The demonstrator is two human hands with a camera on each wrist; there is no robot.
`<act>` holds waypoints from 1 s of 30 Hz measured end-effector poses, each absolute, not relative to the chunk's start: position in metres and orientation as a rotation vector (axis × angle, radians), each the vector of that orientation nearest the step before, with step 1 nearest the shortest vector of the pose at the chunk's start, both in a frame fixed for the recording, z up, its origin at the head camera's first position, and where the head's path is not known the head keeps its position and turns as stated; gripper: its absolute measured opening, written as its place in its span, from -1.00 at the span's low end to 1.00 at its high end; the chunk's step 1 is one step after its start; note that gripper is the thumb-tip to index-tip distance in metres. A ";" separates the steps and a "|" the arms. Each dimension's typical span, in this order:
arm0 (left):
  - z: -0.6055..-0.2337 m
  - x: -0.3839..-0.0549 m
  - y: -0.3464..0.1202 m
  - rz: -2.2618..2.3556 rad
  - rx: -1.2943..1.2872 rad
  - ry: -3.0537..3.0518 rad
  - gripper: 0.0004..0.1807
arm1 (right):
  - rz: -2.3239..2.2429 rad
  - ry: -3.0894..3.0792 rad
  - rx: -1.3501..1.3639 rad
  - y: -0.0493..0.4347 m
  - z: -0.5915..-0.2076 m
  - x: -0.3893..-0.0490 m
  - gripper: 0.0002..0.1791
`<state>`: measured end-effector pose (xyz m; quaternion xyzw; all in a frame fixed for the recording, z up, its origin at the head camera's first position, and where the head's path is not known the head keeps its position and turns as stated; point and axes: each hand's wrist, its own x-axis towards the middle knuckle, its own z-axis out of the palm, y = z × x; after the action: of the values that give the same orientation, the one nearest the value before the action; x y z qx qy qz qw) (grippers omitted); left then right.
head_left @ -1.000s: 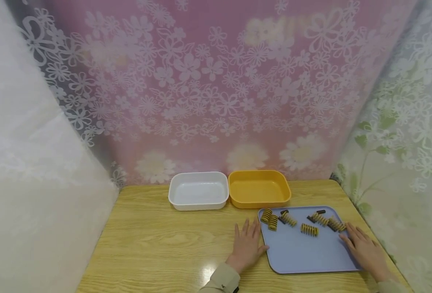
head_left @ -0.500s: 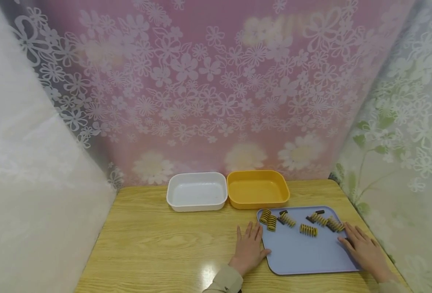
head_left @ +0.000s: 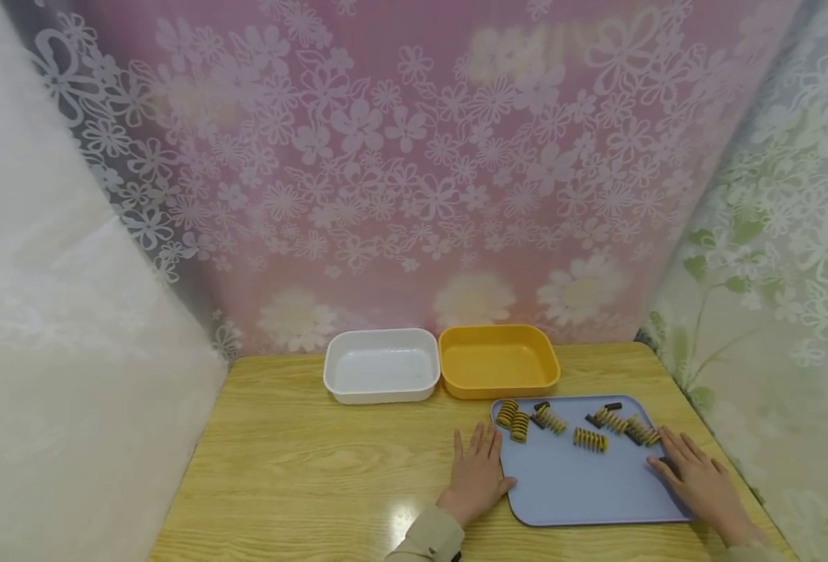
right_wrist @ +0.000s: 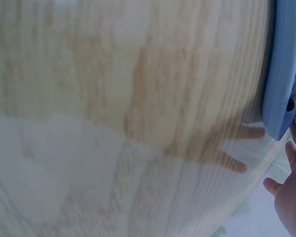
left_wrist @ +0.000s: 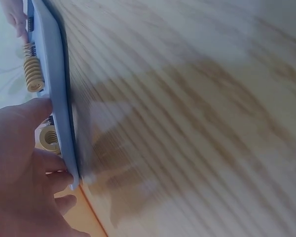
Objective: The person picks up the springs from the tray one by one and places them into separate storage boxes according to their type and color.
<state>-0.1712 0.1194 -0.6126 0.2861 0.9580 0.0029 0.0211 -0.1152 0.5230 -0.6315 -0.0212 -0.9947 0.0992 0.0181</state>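
**Two Hands Framed a Tray of Loose Coils**

The likeliest trouble was rolling. The springs [head_left: 590,439] lay on their sides on the blue tray [head_left: 582,492], so a jolt or an uneven lift could have sent them sliding down to the low side. A hard push towards the right might also have carried the tray over the nearby edge of the table [head_left: 294,453]. The right hand [head_left: 698,480], with its fingertips just beside the outermost coil, could have nudged it by accident.

Neither hand appeared to grip anything. The left hand [head_left: 475,478] rested at the tray's left rim, fingers extended and spread, thumb over the edge; the right hand lay along the opposite rim, fingers stretched forward.

The tray sat on the right part of the table, its corners rounded and its rim low. Its six visible springs were yellow, some paler, with dark bands between turns, scattered over the far half among short black pieces [head_left: 613,406]. Beyond stood a white container [head_left: 382,371] and a yellow container [head_left: 498,363], side by side.
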 end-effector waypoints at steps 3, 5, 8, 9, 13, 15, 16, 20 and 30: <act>-0.616 -0.172 0.117 0.004 0.898 2.971 -0.11 | 0.303 -3.079 -0.061 0.522 -0.634 -0.114 -0.12; -0.617 -0.173 0.115 0.003 0.894 2.969 -0.11 | 0.302 -3.085 -0.056 0.521 -0.634 -0.114 -0.11; -0.618 -0.173 0.113 0.008 0.887 2.966 -0.11 | 0.301 -3.106 -0.053 0.519 -0.633 -0.114 -0.10; -0.618 -0.173 0.112 0.011 0.889 2.969 -0.11 | 0.304 -3.115 -0.053 0.518 -0.632 -0.114 -0.10; -0.619 -0.173 0.107 0.018 0.895 2.969 -0.11 | 0.291 -3.115 -0.040 0.514 -0.632 -0.115 -0.10; -0.618 -0.173 0.105 0.033 0.894 2.971 -0.11 | 0.287 -3.102 -0.026 0.512 -0.632 -0.115 -0.13; -0.618 -0.173 0.103 0.038 0.891 2.970 -0.11 | 0.286 -3.094 -0.020 0.511 -0.633 -0.114 -0.14; -0.619 -0.172 0.098 0.054 0.877 2.977 -0.12 | 0.299 -3.055 0.013 0.506 -0.633 -0.112 -0.21; -0.610 -0.170 0.081 0.086 0.858 2.983 -0.14 | 0.281 -3.016 0.056 0.490 -0.635 -0.109 -0.22</act>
<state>-0.1701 0.0813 -0.6101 0.2763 0.9605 0.0278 0.0180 -0.1094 0.4902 -0.6352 0.0183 -0.9940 0.0926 0.0561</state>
